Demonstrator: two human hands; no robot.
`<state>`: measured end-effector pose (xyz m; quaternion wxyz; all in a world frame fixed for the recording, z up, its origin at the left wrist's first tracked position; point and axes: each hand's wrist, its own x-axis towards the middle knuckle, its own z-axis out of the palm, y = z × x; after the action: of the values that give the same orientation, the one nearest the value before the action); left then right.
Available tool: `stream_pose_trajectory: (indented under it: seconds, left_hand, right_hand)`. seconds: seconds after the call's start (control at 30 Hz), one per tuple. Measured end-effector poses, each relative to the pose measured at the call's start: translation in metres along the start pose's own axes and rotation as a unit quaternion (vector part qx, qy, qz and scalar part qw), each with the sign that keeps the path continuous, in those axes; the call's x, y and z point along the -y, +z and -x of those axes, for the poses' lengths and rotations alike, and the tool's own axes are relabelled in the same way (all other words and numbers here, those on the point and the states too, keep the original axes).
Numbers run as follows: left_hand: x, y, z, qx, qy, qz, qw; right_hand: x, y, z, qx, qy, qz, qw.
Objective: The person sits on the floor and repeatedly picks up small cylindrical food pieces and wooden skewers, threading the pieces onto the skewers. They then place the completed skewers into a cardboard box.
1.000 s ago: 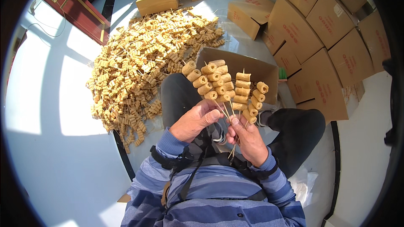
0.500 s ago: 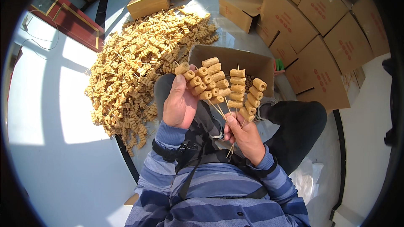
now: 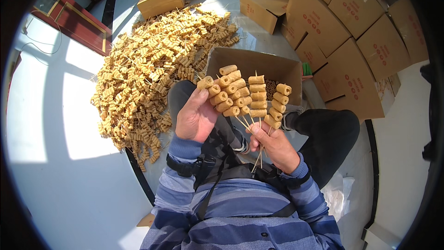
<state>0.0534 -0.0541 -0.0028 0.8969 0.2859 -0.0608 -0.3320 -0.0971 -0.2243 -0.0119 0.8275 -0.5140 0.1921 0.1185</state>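
A heap of skewered rolls (image 3: 152,65) lies far left on the floor (image 3: 92,180), probably for easy reach; nearer, the left hand (image 3: 196,119) touches the leftmost rolls (image 3: 205,82) of the fanned skewers (image 3: 240,93), its hidden fingers leaving the grip unclear. The right hand (image 3: 278,149) pinches their bare sticks (image 3: 243,124), seemingly keeping them spread, before an open carton (image 3: 263,61); at far right, stacked cartons (image 3: 354,83) bear small red printing.

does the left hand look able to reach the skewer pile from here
Probably yes: the pile lies close beside the left knee, which the left hand must skirt, while the right hand grips the held skewers.
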Motion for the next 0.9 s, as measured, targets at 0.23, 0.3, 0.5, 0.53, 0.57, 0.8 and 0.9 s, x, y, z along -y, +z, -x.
stream_pose_trajectory:
  seconds: [0.23, 0.3, 0.5, 0.53, 0.57, 0.8, 0.9]
  left_hand:
    - [0.012, 0.0, -0.004, -0.018, 0.023, -0.037, 0.999]
    - [0.015, -0.001, -0.004, -0.057, 0.025, -0.034, 0.997]
    - [0.022, -0.006, -0.001, -0.033, -0.006, 0.007, 0.999]
    - [0.022, -0.008, 0.0, -0.057, -0.015, 0.006, 0.998]
    - [0.021, -0.009, 0.0, -0.064, -0.015, 0.011, 0.998]
    - [-0.003, -0.024, -0.004, -0.023, 0.034, 0.063, 0.997]
    - [-0.006, -0.025, -0.004, -0.081, 0.04, 0.059, 0.994]
  right_hand:
    - [-0.005, 0.006, -0.006, -0.02, 0.017, 0.023, 0.999]
    - [-0.006, 0.01, -0.007, -0.038, 0.004, 0.027, 0.999]
    - [-0.01, 0.014, -0.01, -0.071, -0.009, 0.04, 0.997]
    - [-0.011, 0.014, -0.01, -0.076, -0.01, 0.033, 0.997]
    - [-0.012, 0.014, -0.01, -0.074, -0.013, 0.027, 0.997]
    - [-0.009, 0.012, -0.006, -0.066, 0.011, 0.037, 0.997]
    - [-0.006, 0.015, -0.006, -0.043, 0.013, 0.073, 0.996]
